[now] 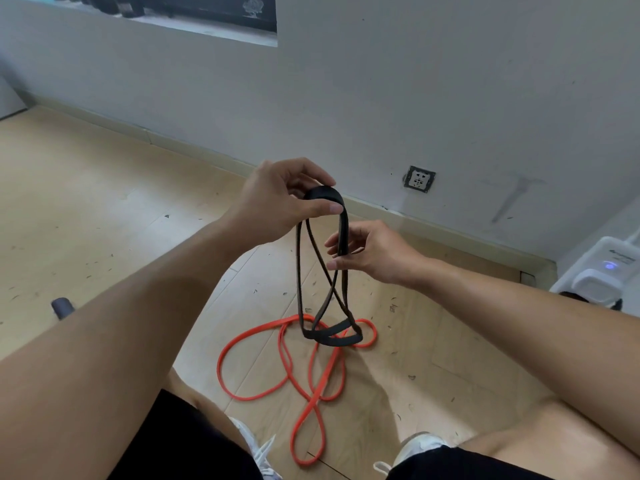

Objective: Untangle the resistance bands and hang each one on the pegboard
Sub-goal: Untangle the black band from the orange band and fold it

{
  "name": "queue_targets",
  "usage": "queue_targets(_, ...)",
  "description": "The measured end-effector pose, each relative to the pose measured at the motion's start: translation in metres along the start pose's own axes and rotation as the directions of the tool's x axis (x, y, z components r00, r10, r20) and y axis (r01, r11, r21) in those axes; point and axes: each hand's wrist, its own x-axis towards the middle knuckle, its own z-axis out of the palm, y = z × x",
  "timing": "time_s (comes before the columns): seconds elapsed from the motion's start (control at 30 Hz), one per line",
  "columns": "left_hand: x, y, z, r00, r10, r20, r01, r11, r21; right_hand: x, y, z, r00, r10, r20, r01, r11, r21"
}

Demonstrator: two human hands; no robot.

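Note:
A black resistance band [323,299] hangs in twisted loops in front of me. My left hand [277,199] pinches its top fold between thumb and fingers. A little lower and to the right, my right hand [374,254] grips one of its strands. The band's lowest loops rest on the wooden floor, lying across an orange resistance band [258,342]. That orange band sprawls in several crossed loops on the floor between my feet. No pegboard is in view.
A grey wall [381,98] with a socket [419,179] rises close ahead above a skirting board. A white device with a blue light [604,275] stands at the right. A dark cylinder end [62,307] lies at the left. My knees and white shoes [417,446] fill the bottom.

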Motion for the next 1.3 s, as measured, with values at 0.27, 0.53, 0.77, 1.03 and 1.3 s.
queue_targets(0.27, 0.001, -0.003, -0.005, 1.0, 0.001, 0.001, -0.001, 0.998, 0.067, -0.005, 0.004, -0.008, 0.996, -0.017, 0.082, 0.017, 1.0, 0.004)
queue_targets(0.53, 0.0, 0.0, -0.004, 1.0, -0.007, 0.017, 0.006, 0.998, 0.069, -0.004, 0.002, -0.007, 0.995, -0.001, 0.097, 0.0, 1.0, 0.007)
queue_targets(0.77, -0.003, 0.008, 0.003, 0.999, -0.026, 0.042, 0.025, 0.999, 0.034, -0.003, -0.004, 0.005, 0.991, -0.01, 0.135, 0.005, 1.0, 0.03)
queue_targets(1.03, -0.004, 0.016, 0.007, 0.997, -0.065, 0.042, 0.067, 0.997, -0.043, -0.001, -0.002, 0.014, 0.986, 0.008, 0.165, -0.032, 0.989, 0.145)
queue_targets(1.3, -0.005, 0.02, 0.008, 0.995, -0.099, 0.013, 0.1, 0.979, -0.177, -0.004, -0.015, 0.02, 0.987, -0.013, 0.16, -0.01, 0.99, 0.143)
